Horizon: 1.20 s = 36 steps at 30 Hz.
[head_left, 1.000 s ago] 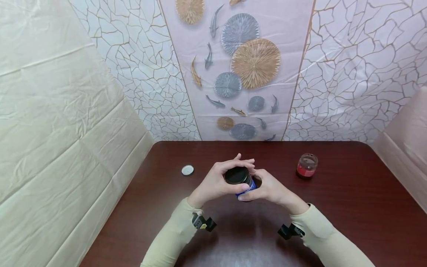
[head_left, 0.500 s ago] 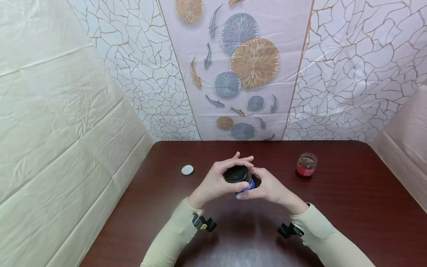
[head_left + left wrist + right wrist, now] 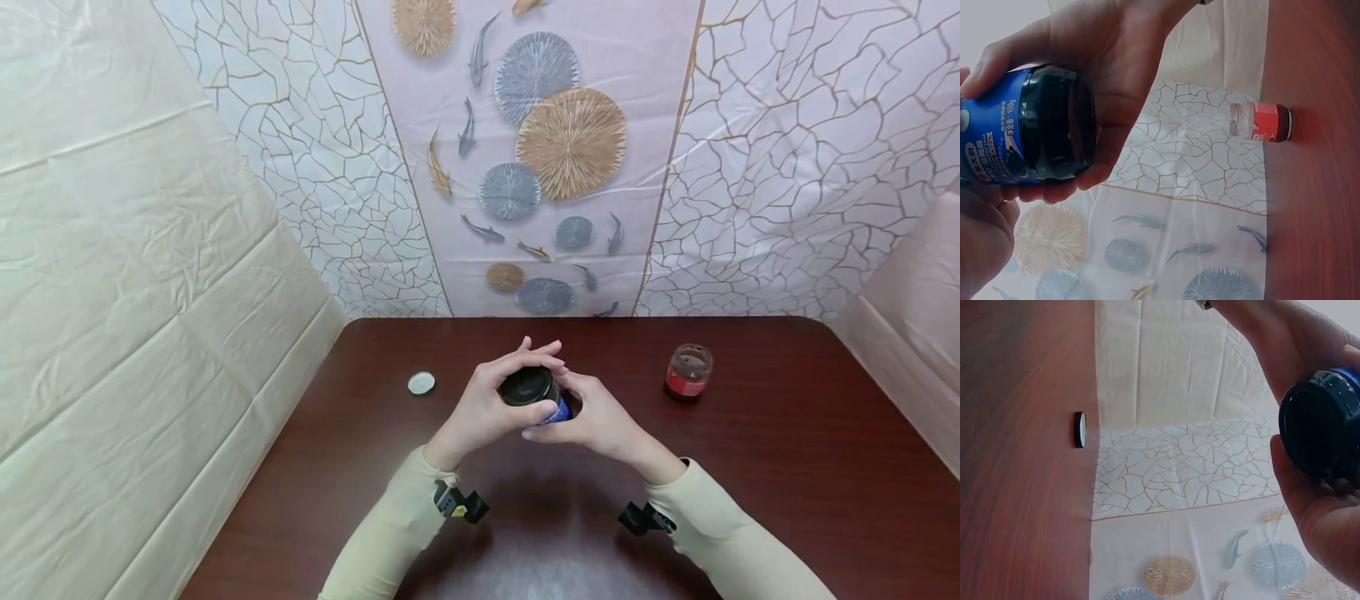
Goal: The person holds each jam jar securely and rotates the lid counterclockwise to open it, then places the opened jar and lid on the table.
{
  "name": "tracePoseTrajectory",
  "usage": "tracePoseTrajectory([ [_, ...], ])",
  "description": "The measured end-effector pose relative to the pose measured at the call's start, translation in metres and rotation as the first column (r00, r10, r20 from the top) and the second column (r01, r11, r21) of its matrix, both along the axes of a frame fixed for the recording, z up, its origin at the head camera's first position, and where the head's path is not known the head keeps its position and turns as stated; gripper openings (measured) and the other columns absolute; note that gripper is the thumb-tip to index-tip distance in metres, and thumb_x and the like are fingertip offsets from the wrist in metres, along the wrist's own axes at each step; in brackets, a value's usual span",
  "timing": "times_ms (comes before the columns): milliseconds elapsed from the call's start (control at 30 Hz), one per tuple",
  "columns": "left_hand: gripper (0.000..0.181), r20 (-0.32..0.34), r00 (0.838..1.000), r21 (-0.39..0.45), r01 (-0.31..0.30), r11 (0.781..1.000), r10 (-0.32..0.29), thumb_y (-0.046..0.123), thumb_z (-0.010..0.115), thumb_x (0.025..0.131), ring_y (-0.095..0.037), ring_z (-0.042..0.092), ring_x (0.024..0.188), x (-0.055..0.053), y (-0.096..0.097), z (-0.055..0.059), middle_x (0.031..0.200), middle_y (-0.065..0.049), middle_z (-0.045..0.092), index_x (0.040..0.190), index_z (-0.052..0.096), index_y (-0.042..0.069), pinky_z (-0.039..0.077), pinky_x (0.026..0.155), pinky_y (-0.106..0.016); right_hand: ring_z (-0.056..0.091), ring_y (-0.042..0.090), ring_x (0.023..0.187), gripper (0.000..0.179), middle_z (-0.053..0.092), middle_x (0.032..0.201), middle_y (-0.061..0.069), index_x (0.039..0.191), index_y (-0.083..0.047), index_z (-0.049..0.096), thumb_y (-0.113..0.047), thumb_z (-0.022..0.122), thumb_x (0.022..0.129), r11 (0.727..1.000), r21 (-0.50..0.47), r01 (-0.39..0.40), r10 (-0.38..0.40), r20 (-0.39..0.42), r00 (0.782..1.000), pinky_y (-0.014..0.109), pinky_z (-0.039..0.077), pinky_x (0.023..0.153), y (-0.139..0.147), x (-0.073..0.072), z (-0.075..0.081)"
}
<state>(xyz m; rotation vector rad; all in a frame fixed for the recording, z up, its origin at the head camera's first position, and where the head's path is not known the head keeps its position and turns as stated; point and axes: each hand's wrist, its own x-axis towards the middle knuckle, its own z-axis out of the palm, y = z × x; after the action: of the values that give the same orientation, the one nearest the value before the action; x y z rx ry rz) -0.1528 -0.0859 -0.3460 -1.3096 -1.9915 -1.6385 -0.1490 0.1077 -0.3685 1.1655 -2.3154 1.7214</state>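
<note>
A dark-red table (image 3: 795, 450) spans the lower frame. At its center, above the tabletop, a left hand (image 3: 486, 404) curls thumb and fingers around the dark end of a blue-labeled jar (image 3: 528, 387), while a right hand (image 3: 611, 423) grips the labeled part on the lower right. The jar is tilted; whether the dark end is lid or base cannot be told.

The step in hand appears to be a two-handed grip, perhaps for a twist; if so, the next move calls for one hand to brace while the other turns. At upper right, a red-labeled jar (image 3: 688, 373) stands upright and uncapped, well apart; at upper left, a round lid (image 3: 422, 383) lies pale side up.

Compared with half a second earlier, both hands and the jar sit slightly higher and farther left, grips alike; red-labeled jar and lid remain in place.
</note>
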Motion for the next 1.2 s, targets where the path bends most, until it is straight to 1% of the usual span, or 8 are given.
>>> tracePoseTrajectory([
  [167,0.045,0.016,0.999,0.027,-0.029,0.999,0.028,-0.013,0.078,0.078,-0.030,0.052,0.134,-0.001,0.001,-0.001,0.122,-0.021,0.068,0.120,0.066,-0.003,0.020,0.122,-0.045,0.065,0.016,0.104,0.060,0.067,0.122,0.002,0.132,-0.009,0.062,-0.017,0.088,0.078,0.999,0.005,0.047,-0.047,-0.010,0.999,0.028,0.054,0.090,-0.002,0.001,0.001],
  [400,0.038,0.040,0.996,0.068,-0.078,0.995,0.076,-0.006,0.077,0.083,-0.025,0.054,0.133,-0.004,0.004,-0.006,0.120,-0.015,0.071,0.120,0.068,0.001,0.022,0.121,-0.043,0.066,0.015,0.101,0.057,0.069,0.120,0.000,0.129,-0.012,0.064,-0.019,0.088,0.079,0.994,-0.008,0.112,-0.112,-0.024,0.993,0.028,0.055,0.087,-0.006,-0.001,-0.002],
  [533,0.035,0.075,0.994,0.086,-0.092,0.992,0.085,-0.002,0.076,0.086,-0.024,0.053,0.133,-0.005,0.004,-0.007,0.122,-0.012,0.070,0.120,0.068,0.002,0.020,0.122,-0.044,0.067,0.015,0.100,0.054,0.069,0.119,0.000,0.127,-0.012,0.065,-0.018,0.089,0.078,0.990,-0.035,0.137,-0.138,-0.015,0.990,0.027,0.056,0.085,-0.008,0.000,-0.002],
  [700,0.036,0.123,0.987,0.095,-0.113,0.989,0.101,-0.006,0.074,0.085,-0.025,0.053,0.134,-0.005,0.005,-0.006,0.121,-0.016,0.070,0.120,0.068,-0.001,0.019,0.122,-0.042,0.067,0.015,0.101,0.055,0.069,0.122,0.000,0.128,-0.012,0.065,-0.018,0.088,0.079,0.987,-0.047,0.154,-0.154,-0.007,0.988,0.026,0.055,0.086,-0.010,0.000,-0.003],
  [800,0.036,0.127,0.985,0.100,-0.132,0.986,0.119,-0.010,0.073,0.084,-0.030,0.052,0.134,-0.003,0.007,-0.003,0.120,-0.022,0.069,0.119,0.067,-0.005,0.019,0.122,-0.041,0.066,0.015,0.104,0.058,0.068,0.125,-0.001,0.132,-0.015,0.064,-0.020,0.088,0.079,0.983,-0.045,0.175,-0.176,-0.009,0.984,0.027,0.055,0.088,-0.011,-0.001,-0.003],
  [900,0.033,0.123,0.982,0.105,-0.155,0.982,0.142,-0.011,0.071,0.085,-0.035,0.053,0.132,0.004,0.008,0.007,0.117,-0.026,0.068,0.117,0.066,-0.008,0.021,0.122,-0.040,0.065,0.015,0.105,0.058,0.067,0.126,-0.003,0.132,-0.018,0.064,-0.023,0.088,0.080,0.977,-0.037,0.209,-0.210,-0.024,0.977,0.028,0.055,0.089,-0.013,-0.001,-0.004],
  [1033,0.030,0.125,0.977,0.114,-0.184,0.976,0.170,-0.010,0.071,0.085,-0.037,0.055,0.130,0.012,0.010,0.016,0.114,-0.026,0.069,0.115,0.066,-0.010,0.024,0.121,-0.039,0.065,0.014,0.101,0.054,0.069,0.120,-0.003,0.127,-0.018,0.066,-0.024,0.089,0.079,0.963,-0.023,0.268,-0.269,-0.064,0.961,0.029,0.055,0.086,-0.015,-0.002,-0.005],
  [1200,0.031,0.129,0.972,0.139,-0.214,0.967,0.197,-0.007,0.072,0.086,-0.039,0.055,0.129,0.011,0.012,0.015,0.110,-0.026,0.070,0.117,0.066,-0.010,0.023,0.121,-0.038,0.064,0.014,0.100,0.053,0.069,0.116,-0.003,0.124,-0.016,0.067,-0.024,0.090,0.077,0.944,-0.011,0.330,-0.330,-0.106,0.938,0.031,0.054,0.086,-0.019,-0.002,-0.006],
])
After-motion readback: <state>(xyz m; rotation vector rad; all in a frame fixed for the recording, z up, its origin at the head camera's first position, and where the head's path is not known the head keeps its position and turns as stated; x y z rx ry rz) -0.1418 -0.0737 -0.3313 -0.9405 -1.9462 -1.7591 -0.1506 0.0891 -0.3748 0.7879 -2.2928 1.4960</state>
